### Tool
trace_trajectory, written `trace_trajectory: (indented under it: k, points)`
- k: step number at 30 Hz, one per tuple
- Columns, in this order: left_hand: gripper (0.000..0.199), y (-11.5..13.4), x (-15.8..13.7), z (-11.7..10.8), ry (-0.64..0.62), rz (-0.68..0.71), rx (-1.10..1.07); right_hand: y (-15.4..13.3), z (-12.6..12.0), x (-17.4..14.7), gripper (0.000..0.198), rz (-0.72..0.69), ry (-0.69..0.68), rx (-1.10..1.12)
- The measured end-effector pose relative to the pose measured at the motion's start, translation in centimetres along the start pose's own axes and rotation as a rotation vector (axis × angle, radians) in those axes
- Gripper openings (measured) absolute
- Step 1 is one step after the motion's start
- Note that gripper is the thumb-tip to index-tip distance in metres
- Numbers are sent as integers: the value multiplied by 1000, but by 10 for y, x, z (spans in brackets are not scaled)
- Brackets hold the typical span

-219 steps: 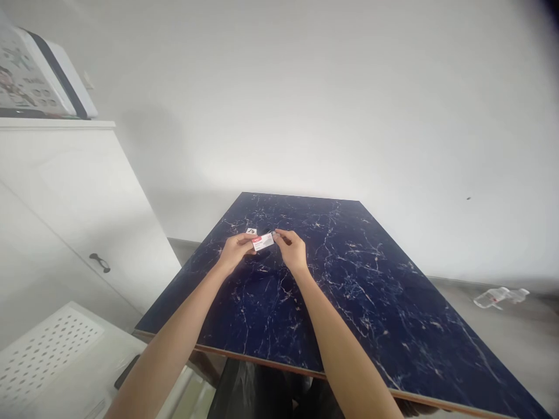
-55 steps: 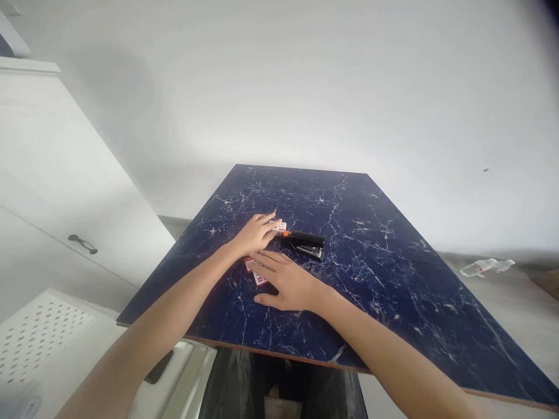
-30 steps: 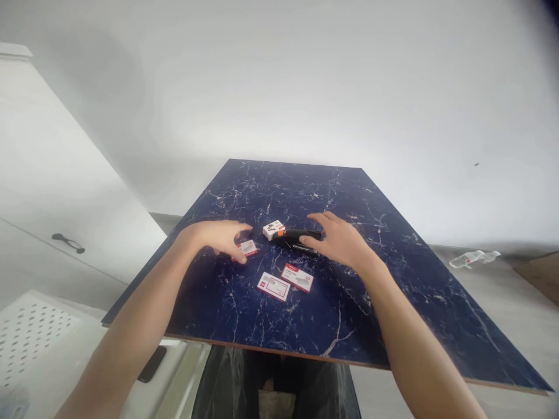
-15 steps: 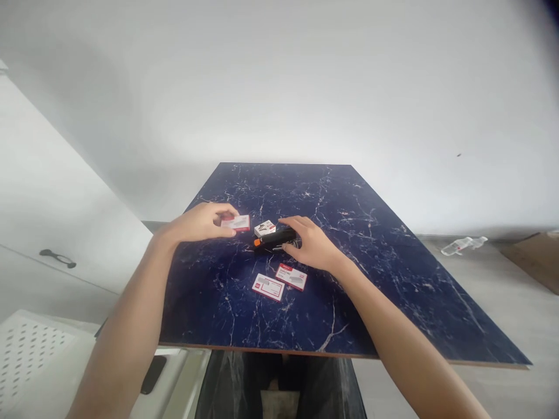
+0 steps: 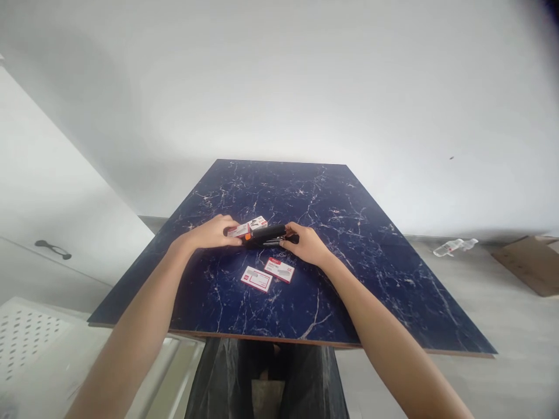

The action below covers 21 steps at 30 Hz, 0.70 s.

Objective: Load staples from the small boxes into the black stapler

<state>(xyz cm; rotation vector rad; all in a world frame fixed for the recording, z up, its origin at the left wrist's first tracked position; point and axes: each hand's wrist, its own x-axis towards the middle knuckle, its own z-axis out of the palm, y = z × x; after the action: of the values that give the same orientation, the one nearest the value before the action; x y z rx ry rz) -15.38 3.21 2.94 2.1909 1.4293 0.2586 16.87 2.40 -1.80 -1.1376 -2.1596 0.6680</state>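
Observation:
Between my hands lies a black stapler (image 5: 268, 234) with an orange tip at its left end. My right hand (image 5: 304, 243) is closed on the stapler's right end, thumb in front and fingers behind. My left hand (image 5: 217, 231) grips a small red-and-white staple box (image 5: 238, 230) close to the orange tip. Right behind that box is another small white box (image 5: 257, 223) with a dark picture on top. Nearer to me, two flat red-and-white boxes, the right one (image 5: 279, 270) and the left one (image 5: 257, 279), rest side by side on the table.
The dark blue marbled table (image 5: 271, 192) has its far edge by a pale wall. A cabinet handle (image 5: 53, 249) is at left, above a white perforated surface (image 5: 26, 337). On the floor at right are a clear bottle (image 5: 448, 248) and a cardboard box (image 5: 528, 262).
My left hand has brought its staple box rightward, up to the stapler and the white box. My right hand has closed around the stapler's end. The whole view has shifted slightly.

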Motion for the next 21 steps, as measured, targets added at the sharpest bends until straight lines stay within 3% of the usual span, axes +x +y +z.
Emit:
trace_trajectory:
  k: [9,13,16,21]
  points:
    - [70,-3,17,15,54,-9,-32,-3,0,0,20,-15,-1,-35]
    - [66,-5,18,14,57,13,-84,3,-3,2,31,-8,-10,76]
    - [61,-5,11,8,48,24,-106,15,-18,2,33,29,-35,141]
    - [51,-15,-2,-2,48,48,-43,36,-45,0,31,115,191,148]
